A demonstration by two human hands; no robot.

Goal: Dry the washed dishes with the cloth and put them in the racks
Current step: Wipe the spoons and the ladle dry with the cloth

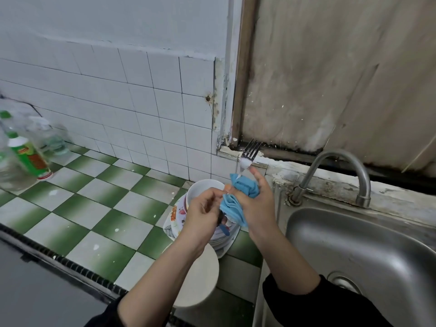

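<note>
We see both hands meeting over the bench [94, 208], just at 9 o'clock of the sink [354, 244]. The right hand [262, 206] is clenched round the blue cloth [244, 188], which is bunched in the palm and wrapped about the shaft of the fork [251, 149]. The thumb lies straight along the cloth toward 12 o'clock, its tip just under the fork's neck. The fork stands nearly upright, tines at 12 o'clock and clear of the cloth, tilted a little toward 1 o'clock; its handle is hidden inside the folds.

The left hand [203, 213] sits at 9 o'clock of the right one, fingers curled in, their tips pinching the loose lower fold of the cloth. Whether they also catch the fork's handle inside it we cannot tell.

Right below the hands stands a stack of plates [175, 223] with a white bowl [200, 188] on top, the bowl's rim showing at 12 o'clock of the left hand. A round white dish [200, 279] lies on the bench at 6 o'clock of the stack, partly under the left forearm. The tap [339, 166] arches over the sink at 3 o'clock of the hands. Far off at 9 o'clock a green-labelled bottle [28, 156] stands among clear ones.
</note>
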